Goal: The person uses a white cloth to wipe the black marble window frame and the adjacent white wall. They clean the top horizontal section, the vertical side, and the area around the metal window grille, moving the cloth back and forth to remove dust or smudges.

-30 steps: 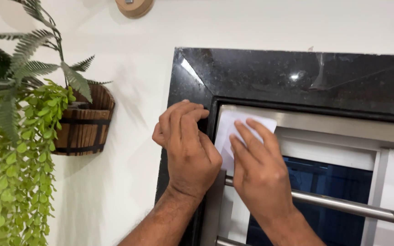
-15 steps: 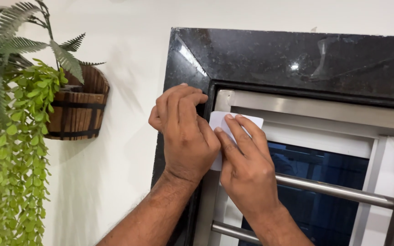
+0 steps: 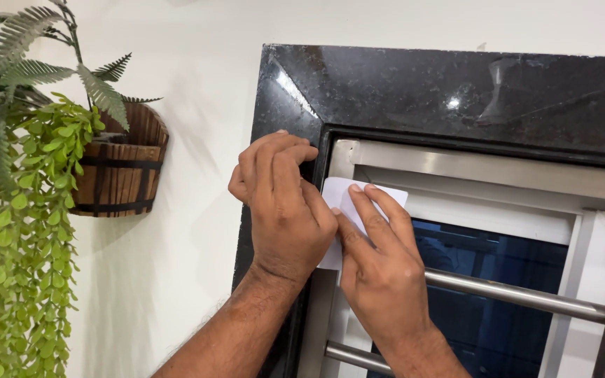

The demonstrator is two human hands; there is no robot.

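The white paper sheet (image 3: 348,203) is small, blank and rectangular with rounded corners; it lies flat against the upper left corner of the steel window frame (image 3: 456,159), just inside the black granite surround (image 3: 414,91). My left hand (image 3: 281,203) is curled knuckles-out over the sheet's left edge; whether it pinches the sheet, I cannot tell. My right hand (image 3: 379,269) presses two extended fingers (image 3: 386,213) flat on the sheet, unclenched.
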